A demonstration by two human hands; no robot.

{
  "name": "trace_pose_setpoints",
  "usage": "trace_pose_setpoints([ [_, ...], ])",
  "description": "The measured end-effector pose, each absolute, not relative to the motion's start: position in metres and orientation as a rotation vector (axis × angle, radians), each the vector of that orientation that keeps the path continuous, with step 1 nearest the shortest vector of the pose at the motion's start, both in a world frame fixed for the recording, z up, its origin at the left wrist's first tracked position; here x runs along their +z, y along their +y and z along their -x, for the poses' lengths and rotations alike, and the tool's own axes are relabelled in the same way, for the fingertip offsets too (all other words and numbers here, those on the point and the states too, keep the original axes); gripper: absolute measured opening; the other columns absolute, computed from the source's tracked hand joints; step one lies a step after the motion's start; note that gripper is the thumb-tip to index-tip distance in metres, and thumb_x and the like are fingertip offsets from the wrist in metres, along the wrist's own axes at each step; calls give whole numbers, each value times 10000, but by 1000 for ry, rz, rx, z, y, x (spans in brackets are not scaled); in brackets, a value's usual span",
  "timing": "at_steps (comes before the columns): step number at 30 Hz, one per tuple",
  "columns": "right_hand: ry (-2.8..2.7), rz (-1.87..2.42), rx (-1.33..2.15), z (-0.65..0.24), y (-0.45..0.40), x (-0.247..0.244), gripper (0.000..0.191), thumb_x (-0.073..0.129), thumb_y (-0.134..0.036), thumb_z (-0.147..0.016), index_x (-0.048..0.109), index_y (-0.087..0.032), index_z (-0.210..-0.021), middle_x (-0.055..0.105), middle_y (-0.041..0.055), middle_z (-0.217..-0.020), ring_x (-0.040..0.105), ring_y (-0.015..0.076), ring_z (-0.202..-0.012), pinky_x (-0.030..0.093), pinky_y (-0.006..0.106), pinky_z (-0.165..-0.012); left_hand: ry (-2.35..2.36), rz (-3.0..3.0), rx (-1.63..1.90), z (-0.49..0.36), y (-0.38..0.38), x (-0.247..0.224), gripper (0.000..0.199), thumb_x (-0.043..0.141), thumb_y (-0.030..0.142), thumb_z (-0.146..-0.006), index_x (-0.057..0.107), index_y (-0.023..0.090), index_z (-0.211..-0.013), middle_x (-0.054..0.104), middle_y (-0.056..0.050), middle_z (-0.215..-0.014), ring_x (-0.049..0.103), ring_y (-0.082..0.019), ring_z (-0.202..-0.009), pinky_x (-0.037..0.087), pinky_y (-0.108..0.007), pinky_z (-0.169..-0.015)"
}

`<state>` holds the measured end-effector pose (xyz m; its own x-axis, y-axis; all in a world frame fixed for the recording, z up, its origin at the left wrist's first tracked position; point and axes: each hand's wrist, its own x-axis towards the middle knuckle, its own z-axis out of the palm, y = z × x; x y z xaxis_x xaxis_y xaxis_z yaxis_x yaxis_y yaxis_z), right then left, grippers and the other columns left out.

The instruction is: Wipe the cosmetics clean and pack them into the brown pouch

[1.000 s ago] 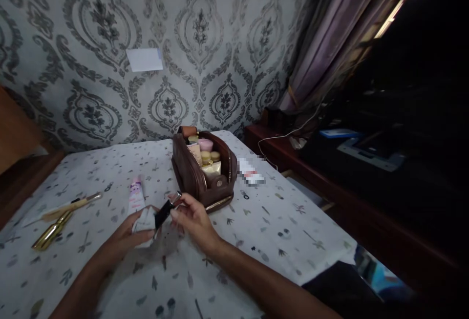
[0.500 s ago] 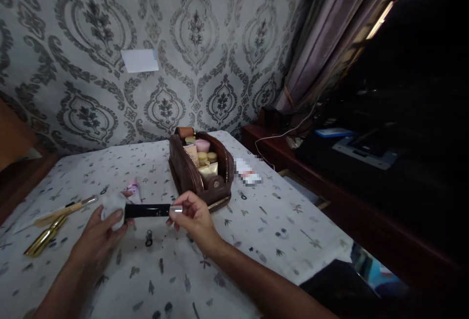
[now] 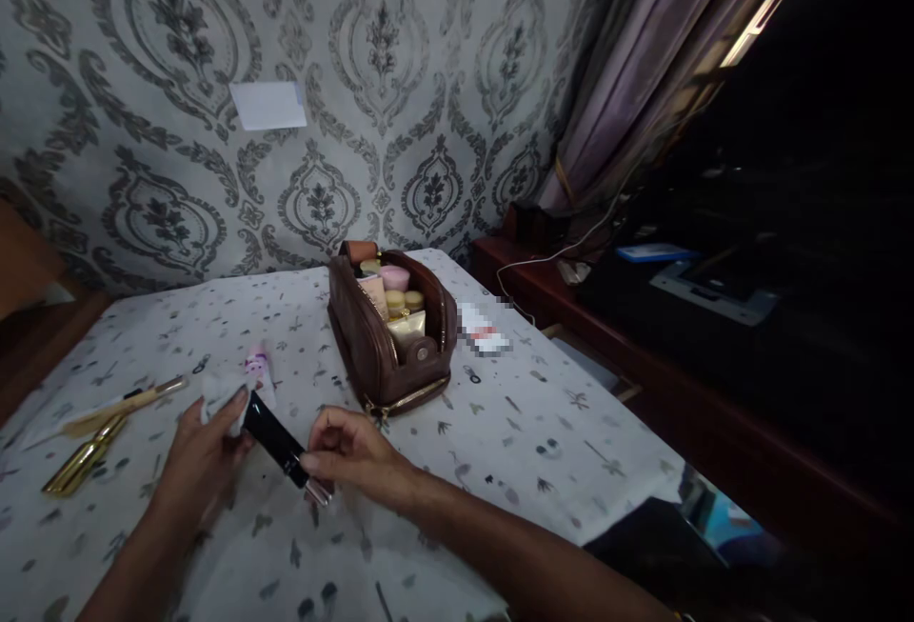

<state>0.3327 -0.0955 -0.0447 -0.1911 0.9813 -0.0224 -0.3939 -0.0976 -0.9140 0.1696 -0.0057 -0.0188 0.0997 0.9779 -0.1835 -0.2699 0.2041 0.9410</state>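
Note:
My left hand [image 3: 207, 446] is closed on a crumpled white tissue [image 3: 220, 398], pressed against one end of a black cosmetic tube [image 3: 275, 436]. The fingers of my right hand [image 3: 357, 455] grip the tube near its silvery end, which points down and to the right. The tube hangs tilted above the patterned tablecloth [image 3: 300, 565]. Just behind my left hand lies a small pink-and-purple tube [image 3: 258, 374]. A brown toiletry bag [image 3: 357, 341] stands unzipped beyond my right hand, with jars and tubes inside.
Left on the table are a shiny gold item [image 3: 84, 458] and a brush-like item [image 3: 139, 398]. A blurred white-and-red packet [image 3: 486, 331] lies right of the bag. Along the right side runs a dark red wooden desk [image 3: 528, 265] with a partly open drawer [image 3: 586, 360].
The black tube has swung from level to slanting, its silvery end now lower and nearer. My right hand has moved down and left with it; the left hand keeps the tissue at the other end.

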Motion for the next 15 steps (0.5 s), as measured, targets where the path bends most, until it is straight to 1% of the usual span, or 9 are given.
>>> trace_pose_setpoints([
  [2,-971,873,1548,-333,-94,-46,576,832,-623,-583,510,-176,-752,565,-63,-636,507,61,-540,383,195,-532,1032,-931,1050,-173,-10,-22,519,945,453,-427,614,163,-703,584,47,-590,489,-80,-476,430,-165,-397],
  [4,-955,888,1560,-333,-93,-48,587,857,-605,-548,515,-174,-753,573,-64,-649,498,54,-542,374,185,-526,1020,-943,1020,-177,-14,-24,508,937,457,-454,649,157,-744,607,37,-621,508,-85,-501,430,-167,-418],
  [8,-942,895,1566,-333,-91,-53,596,870,-574,-554,547,-188,-873,585,-76,-659,502,57,-533,365,177,-508,933,-926,1066,-186,-24,-22,516,906,462,-534,708,177,-916,641,30,-703,550,-100,-579,437,-170,-471],
  [11,-916,900,1496,-331,-89,-56,573,866,-550,-582,543,-196,-896,575,-85,-661,513,61,-541,392,179,-520,910,-913,1038,-192,-31,-17,574,891,483,-540,715,174,-991,678,4,-752,616,-150,-681,485,-212,-549],
  [15,-881,908,1389,-327,-89,-60,568,858,-575,-571,481,-200,-772,594,-71,-693,527,65,-547,421,188,-517,941,-914,877,-195,-41,-19,565,887,510,-516,711,137,-903,723,-58,-777,674,-238,-771,524,-290,-636],
])
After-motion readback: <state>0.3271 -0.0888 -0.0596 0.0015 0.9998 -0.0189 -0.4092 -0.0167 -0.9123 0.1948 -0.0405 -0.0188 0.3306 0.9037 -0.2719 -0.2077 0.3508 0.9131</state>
